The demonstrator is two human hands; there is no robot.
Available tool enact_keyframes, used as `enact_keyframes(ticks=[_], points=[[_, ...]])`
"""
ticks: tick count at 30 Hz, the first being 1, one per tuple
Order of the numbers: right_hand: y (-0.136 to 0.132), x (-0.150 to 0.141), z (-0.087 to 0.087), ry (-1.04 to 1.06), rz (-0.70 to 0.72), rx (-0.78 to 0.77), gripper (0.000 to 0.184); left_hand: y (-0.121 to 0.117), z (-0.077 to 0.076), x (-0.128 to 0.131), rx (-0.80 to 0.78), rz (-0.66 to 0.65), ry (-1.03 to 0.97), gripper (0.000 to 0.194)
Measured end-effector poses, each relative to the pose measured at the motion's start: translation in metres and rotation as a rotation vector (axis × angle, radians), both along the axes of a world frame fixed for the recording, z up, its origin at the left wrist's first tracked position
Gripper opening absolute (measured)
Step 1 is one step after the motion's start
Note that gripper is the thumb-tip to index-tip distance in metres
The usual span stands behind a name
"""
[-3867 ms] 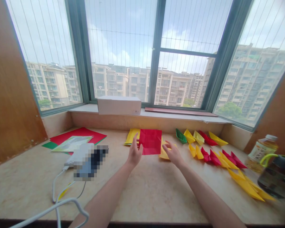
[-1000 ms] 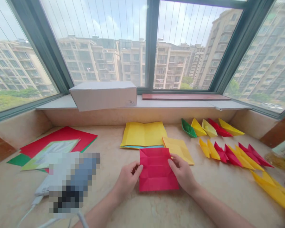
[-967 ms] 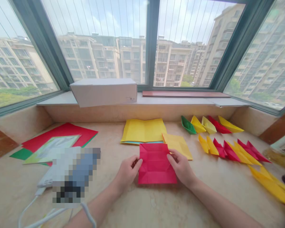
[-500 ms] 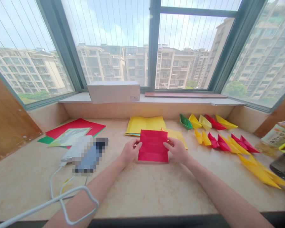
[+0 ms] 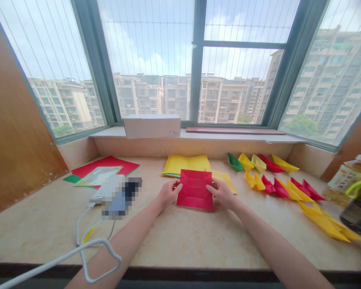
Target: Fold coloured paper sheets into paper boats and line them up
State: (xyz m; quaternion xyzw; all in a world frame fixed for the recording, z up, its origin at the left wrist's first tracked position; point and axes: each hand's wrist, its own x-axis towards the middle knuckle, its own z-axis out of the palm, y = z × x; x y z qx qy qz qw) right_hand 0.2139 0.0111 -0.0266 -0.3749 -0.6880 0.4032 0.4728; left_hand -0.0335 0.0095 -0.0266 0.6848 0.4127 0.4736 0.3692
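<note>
A creased red paper sheet lies on the stone sill in front of me. My left hand pinches its left edge and my right hand pinches its right edge, fingers closed on the paper. The sheet's far part looks raised along a crease. Behind it lie yellow paper sheets, one of them partly under my right hand.
Rows of folded paper boats in yellow, red and green sit at the right. Larger yellow folded shapes and an oil bottle are far right. Red and green sheets, a blurred device with white cables left. A white box on the ledge.
The red sheet was brought from the pile toward me and laid down. Both hands shifted to its side edges, and its far part has lifted along a crease. The camera tilted up.
</note>
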Motion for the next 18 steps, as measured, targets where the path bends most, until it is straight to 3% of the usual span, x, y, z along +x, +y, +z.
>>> enact_keyframes(ticks=[3,11,15,18], points=[[0.001,0.0,-0.003,0.07,0.062,-0.054,0.036,-0.001,0.003,0.004,0.002,-0.028,0.009,0.03],[0.012,0.001,-0.011,0.103,-0.106,-0.005,0.038,0.005,0.006,0.013,-0.034,-0.091,0.002,0.026],[0.005,0.002,-0.003,0.163,0.044,-0.047,0.039,-0.004,0.005,0.007,-0.088,-0.129,-0.032,0.03],[0.002,0.004,0.0,0.036,0.064,-0.012,0.032,-0.005,0.009,0.007,-0.105,-0.105,-0.065,0.033]])
